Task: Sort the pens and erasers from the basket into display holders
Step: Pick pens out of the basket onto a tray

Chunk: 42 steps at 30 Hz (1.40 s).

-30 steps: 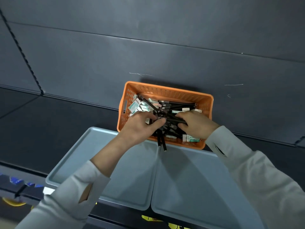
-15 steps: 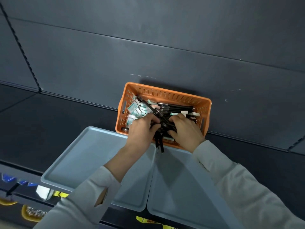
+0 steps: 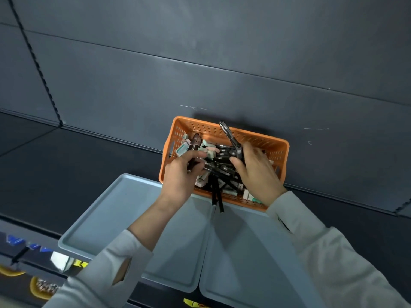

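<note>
Item under inspection: an orange perforated basket (image 3: 200, 127) standing on a dark shelf (image 3: 66, 163), its far side close against the dark back panel (image 3: 200, 74). It holds a loose, mixed heap of black pens (image 3: 222, 156) and white-and-green boxed erasers (image 3: 182, 148); more erasers lie along the near wall. Two black pens (image 3: 216, 196) hang over the near rim, with their ends above the seam between the trays.

Left hand (image 3: 180, 174): inside the basket at its left side. The grip is closed around a dark pen (image 3: 195, 141), whose upper end stands up past the thumb; whether it holds more than one cannot be told.

Right hand (image 3: 255, 172): inside the basket at its right side. The grip is closed on a single black pen (image 3: 229, 134), held tilted with its free end raised above the far rim.

Two pale grey-blue trays sit side by side just in front of the basket, edges meeting: the left tray (image 3: 100, 218) and the right tray (image 3: 255, 252). The basket's near wall overlaps their far edges. Neither tray shows a pen or eraser lying in it.

Both forearms wear light-coloured sleeves (image 3: 333, 263). At lower left, yellow and orange objects (image 3: 42, 287) on a lower level are too blurred to identify.
</note>
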Available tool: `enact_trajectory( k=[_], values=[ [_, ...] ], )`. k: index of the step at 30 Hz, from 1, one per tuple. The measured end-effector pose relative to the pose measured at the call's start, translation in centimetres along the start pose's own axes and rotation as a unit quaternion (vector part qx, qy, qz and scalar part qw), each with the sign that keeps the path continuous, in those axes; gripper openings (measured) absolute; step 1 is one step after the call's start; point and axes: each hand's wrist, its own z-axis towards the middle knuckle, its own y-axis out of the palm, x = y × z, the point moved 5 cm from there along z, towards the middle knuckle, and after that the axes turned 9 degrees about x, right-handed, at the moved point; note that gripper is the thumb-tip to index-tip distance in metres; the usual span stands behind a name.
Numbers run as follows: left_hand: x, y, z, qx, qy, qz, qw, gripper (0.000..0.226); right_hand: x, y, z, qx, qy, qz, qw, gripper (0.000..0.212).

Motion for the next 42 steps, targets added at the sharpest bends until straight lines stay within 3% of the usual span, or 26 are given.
enact_trajectory(
  k=[4, 10, 15, 19, 22, 27, 34, 39, 42],
  values=[
    [0.9, -1.0, -0.4, 0.026, 0.010, -0.036, 0.999, 0.019, -0.1, 0.0, 0.1, 0.018, 0.000, 0.067, 0.998, 0.012],
    [1.5, -4.1, -1.2, 0.037, 0.062, -0.067, 0.995, 0.021, -1.6, -1.0, 0.1, 0.038, 0.017, 0.066, 0.997, 0.026],
    [-0.7, -8.4, -2.8, -0.016, 0.056, -0.097, 0.994, 0.019, -6.2, 1.0, -4.7, -0.114, -0.015, 0.021, 0.993, 0.033],
    [-4.7, -12.5, -3.7, -0.071, 0.036, -0.033, 0.996, 0.019, -9.1, 5.4, -10.0, -0.236, 0.043, 0.022, 0.971, 0.033],
    [-7.3, -14.2, -3.7, -0.124, 0.027, 0.015, 0.992, 0.020, -10.2, 8.9, -11.2, -0.270, 0.122, -0.021, 0.955, 0.034],
    [-10.3, -13.4, -2.7, -0.194, 0.005, 0.071, 0.978, 0.023, -11.8, 12.0, -9.8, -0.181, 0.248, -0.074, 0.949, 0.057],
    [-11.0, -12.2, -2.2, -0.231, 0.070, 0.151, 0.959, 0.018, -12.7, 11.4, -11.6, -0.079, 0.246, -0.070, 0.963, 0.034],
    [-10.1, -11.3, -2.6, -0.255, 0.138, 0.213, 0.933, 0.047, -12.9, 10.7, -11.7, -0.036, 0.253, -0.045, 0.966, 0.044],
    [-9.8, -12.2, -4.0, -0.235, 0.188, 0.260, 0.918, 0.054, -13.2, 10.4, -11.5, -0.015, 0.240, -0.034, 0.970, 0.037]
  ],
)
